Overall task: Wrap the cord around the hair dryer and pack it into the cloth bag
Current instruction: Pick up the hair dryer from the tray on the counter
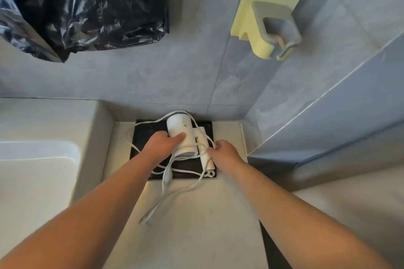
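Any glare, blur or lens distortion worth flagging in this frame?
Head view: strong wide-angle bending, wall tiles and forearms splay outward; glare streaks on the black plastic bag; hair dryer slightly overexposed; focus soft but usable.

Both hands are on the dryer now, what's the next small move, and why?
Probably lift the hair dryer off the black tray with the left hand, while the right hand gathers cord: it lies in loose loops, none wound yet.
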The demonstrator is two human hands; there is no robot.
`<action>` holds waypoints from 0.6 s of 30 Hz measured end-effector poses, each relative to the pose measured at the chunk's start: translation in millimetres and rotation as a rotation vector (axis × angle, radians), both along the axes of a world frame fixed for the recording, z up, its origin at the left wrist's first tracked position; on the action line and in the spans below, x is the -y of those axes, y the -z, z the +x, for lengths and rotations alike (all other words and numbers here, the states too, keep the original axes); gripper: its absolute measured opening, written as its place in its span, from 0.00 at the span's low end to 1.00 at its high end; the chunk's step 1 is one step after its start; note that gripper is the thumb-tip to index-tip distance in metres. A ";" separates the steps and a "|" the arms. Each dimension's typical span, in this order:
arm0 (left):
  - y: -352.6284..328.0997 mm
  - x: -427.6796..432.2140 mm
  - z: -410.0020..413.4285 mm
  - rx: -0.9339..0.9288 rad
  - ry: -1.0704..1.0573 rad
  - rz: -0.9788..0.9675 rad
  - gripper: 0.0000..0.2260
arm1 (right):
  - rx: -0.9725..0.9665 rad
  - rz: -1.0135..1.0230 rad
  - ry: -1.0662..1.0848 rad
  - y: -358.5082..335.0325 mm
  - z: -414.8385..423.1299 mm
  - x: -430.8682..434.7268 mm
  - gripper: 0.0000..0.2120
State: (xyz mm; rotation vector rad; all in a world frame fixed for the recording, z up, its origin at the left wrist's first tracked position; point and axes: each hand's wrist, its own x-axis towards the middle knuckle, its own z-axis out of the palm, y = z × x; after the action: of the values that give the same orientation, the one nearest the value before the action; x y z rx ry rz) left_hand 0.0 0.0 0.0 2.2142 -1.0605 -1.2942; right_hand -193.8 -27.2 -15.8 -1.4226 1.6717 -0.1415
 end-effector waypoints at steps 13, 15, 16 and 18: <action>-3.9 -5.9 -13.8 -0.122 -0.294 -0.010 0.27 | 0.110 -0.278 0.040 -16.0 2.4 -24.3 0.11; -6.1 -11.4 -12.8 -0.143 -0.301 -0.058 0.25 | 0.223 -0.304 -0.020 -18.7 3.4 -33.8 0.12; -6.9 -14.4 -11.2 -0.177 -0.307 -0.079 0.24 | 0.296 -0.257 0.001 -22.3 3.0 -37.9 0.11; -10.7 -20.4 -8.2 -0.278 -0.308 -0.115 0.20 | 0.469 -0.096 0.152 -28.5 0.8 -41.1 0.09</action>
State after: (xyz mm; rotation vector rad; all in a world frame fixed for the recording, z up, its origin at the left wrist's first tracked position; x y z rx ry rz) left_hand -8.2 20.4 10.7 1.9484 -0.6445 -1.3157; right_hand -193.0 13.9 12.7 -1.2127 1.3914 -0.6009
